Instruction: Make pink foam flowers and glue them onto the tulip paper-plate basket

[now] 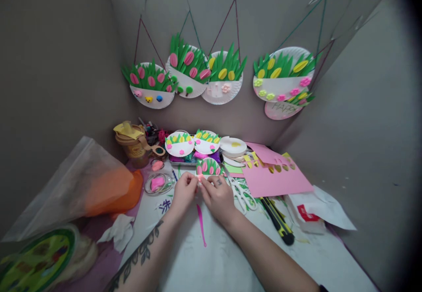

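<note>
My left hand (185,192) and my right hand (219,196) meet at the middle of the table, fingers pinched together. Between their fingertips shows a small bright pink-orange piece (200,177), which looks like modelling clay. Just behind the fingers stands a small paper-plate basket (208,167) with pink paper tulips and green leaves; the hands hide its lower part. Whether the fingers touch the plate, I cannot tell. A pink plastic modelling tool (201,227) lies on the white sheet between my forearms.
Two finished plate baskets (180,145) rest on a tray behind. White scissors (243,193), a black-yellow utility knife (278,221) and pink paper (273,175) lie right. A brown cup (131,145) and orange bag (115,191) stand left. Several plate baskets (224,79) hang on the wall.
</note>
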Demonstrator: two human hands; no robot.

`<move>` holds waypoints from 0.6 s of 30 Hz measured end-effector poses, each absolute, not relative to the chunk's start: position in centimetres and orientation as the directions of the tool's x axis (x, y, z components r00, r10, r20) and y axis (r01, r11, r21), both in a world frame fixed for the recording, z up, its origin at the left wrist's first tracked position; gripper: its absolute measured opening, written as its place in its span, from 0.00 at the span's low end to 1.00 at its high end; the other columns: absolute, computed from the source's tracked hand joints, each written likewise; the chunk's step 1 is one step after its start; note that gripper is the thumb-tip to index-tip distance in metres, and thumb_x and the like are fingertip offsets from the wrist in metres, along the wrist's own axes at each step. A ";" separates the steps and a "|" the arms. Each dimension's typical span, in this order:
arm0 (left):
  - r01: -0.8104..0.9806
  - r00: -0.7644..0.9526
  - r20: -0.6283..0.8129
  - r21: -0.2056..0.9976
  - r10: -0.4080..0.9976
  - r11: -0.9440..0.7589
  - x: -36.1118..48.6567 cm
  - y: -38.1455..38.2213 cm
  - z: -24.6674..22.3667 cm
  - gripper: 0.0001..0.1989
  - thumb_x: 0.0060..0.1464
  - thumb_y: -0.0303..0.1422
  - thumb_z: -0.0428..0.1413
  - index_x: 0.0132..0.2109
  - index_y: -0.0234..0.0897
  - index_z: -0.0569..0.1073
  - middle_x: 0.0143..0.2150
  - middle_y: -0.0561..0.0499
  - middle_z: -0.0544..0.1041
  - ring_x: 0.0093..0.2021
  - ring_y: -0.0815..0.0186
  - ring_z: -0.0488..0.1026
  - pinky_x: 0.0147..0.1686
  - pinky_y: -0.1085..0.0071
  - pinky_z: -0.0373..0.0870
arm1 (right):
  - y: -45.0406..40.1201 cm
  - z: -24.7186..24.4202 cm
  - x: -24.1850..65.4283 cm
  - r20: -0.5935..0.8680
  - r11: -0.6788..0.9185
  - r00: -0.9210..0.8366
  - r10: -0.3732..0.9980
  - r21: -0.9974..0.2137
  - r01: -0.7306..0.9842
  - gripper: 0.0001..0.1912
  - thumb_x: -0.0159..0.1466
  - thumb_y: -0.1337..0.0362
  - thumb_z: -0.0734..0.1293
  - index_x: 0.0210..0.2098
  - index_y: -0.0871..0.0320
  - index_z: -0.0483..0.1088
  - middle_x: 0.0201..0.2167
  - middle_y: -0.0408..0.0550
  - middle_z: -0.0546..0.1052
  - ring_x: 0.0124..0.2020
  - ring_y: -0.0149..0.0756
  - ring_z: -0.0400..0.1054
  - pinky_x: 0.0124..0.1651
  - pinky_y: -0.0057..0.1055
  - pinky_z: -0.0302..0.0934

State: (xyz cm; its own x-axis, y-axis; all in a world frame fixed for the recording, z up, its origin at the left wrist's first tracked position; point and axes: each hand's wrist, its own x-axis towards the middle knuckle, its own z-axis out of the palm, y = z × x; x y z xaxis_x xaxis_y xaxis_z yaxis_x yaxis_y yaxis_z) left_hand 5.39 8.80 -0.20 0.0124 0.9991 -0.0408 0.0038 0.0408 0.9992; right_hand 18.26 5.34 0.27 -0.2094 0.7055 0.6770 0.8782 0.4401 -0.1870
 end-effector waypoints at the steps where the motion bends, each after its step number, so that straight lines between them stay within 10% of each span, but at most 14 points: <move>1: 0.002 0.012 -0.042 0.999 0.999 0.042 5.4 8.8 -0.2 0.07 0.47 0.34 0.53 0.25 0.37 0.64 0.16 0.61 0.63 0.15 0.75 0.56 0.19 0.77 0.54 | 5.3 0.3 18.3 0.673 0.441 -0.205 0.711 -0.199 0.875 0.12 0.64 0.65 0.62 0.44 0.57 0.74 0.33 0.50 0.73 0.36 0.39 0.63 0.38 0.33 0.60; 10: -0.006 0.016 -0.057 0.998 0.998 0.057 5.2 9.0 -0.7 0.08 0.48 0.35 0.52 0.26 0.38 0.64 0.16 0.60 0.64 0.15 0.74 0.57 0.18 0.77 0.53 | 5.4 0.3 18.5 0.676 0.447 -0.114 0.728 -0.343 0.826 0.14 0.64 0.66 0.61 0.46 0.56 0.74 0.34 0.51 0.73 0.37 0.39 0.65 0.40 0.34 0.63; 18: -0.020 0.014 -0.072 0.997 0.997 0.072 5.3 8.8 -0.5 0.08 0.48 0.34 0.52 0.25 0.38 0.64 0.16 0.60 0.63 0.14 0.75 0.57 0.17 0.78 0.53 | 5.2 0.6 18.3 0.652 0.440 -0.215 0.728 -0.203 0.875 0.14 0.63 0.65 0.62 0.47 0.55 0.73 0.36 0.52 0.73 0.38 0.42 0.62 0.40 0.37 0.62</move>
